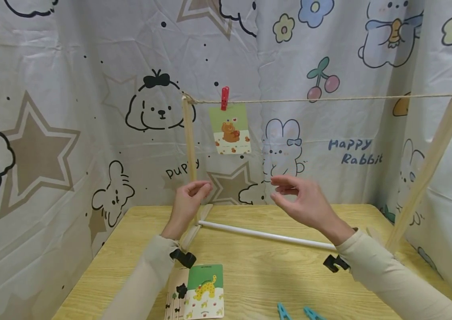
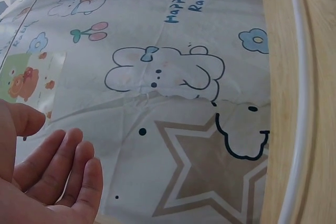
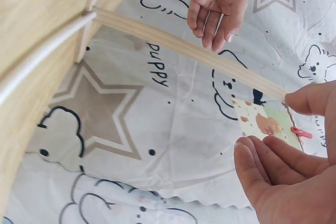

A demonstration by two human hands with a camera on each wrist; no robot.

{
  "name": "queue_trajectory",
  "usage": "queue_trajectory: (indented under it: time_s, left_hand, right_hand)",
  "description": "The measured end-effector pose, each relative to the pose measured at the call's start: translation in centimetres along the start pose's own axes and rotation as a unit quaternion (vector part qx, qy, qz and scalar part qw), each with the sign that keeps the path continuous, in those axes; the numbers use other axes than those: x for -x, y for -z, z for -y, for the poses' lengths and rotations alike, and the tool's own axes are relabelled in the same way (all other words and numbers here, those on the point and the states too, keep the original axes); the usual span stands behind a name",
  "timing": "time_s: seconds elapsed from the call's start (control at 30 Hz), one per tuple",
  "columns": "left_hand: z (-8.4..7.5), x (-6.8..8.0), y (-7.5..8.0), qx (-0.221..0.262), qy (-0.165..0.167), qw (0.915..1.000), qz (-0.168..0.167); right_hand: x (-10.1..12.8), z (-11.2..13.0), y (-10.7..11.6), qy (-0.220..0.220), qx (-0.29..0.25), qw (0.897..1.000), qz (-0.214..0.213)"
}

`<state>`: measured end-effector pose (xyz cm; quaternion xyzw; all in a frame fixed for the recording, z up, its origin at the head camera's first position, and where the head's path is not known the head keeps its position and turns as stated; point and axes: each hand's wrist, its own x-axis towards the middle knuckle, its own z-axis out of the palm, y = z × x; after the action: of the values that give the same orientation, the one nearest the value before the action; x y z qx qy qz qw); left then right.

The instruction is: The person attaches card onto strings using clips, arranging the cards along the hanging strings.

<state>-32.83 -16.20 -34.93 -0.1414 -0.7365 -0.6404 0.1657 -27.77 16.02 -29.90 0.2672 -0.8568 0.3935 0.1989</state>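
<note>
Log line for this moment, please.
left hand: open, empty | right hand: open, empty | bear card: pegged on string

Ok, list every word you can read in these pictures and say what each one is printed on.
"Happy Rabbit": on the backdrop cloth, right of the pale rabbit drawing.
"Puppy": on the same cloth, beside the left wooden post, which partly covers it.
Hanging bear card: no readable words.
Leopard card on the table: print too small.

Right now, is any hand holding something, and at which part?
Nothing is held. The left hand and right hand hang empty in the air below the hanging card, fingers loosely curled.
</note>
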Motion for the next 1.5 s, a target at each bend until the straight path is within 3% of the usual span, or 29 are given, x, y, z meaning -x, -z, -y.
queue_trajectory:
  time_s: [0.23,0.67,1.07,1.5]
  left_hand:
    - [1.2,1.4,0.3,-0.023,0.012,0.9995,0.015]
    - [3.7,4.0,0.5,-0.058,0.059,0.9963,0.024]
    - [5.7,5.9,0.5,-0.077,0.053,0.9951,0.032]
    - [7.5,8.3,1.3,-0.104,0.100,0.9857,0.086]
  right_hand:
    - [3.3,-1.6,-0.6,-0.034,0.023,0.999,0.011]
    - [7.6,-4.1,-1.9,-0.074,0.002,0.997,0.027]
    - [11.2,-6.5,-1.6,-0.119,-0.037,0.990,0.067]
    - [14.1,-8.3,-1.0,-0.151,-0.075,0.976,0.139]
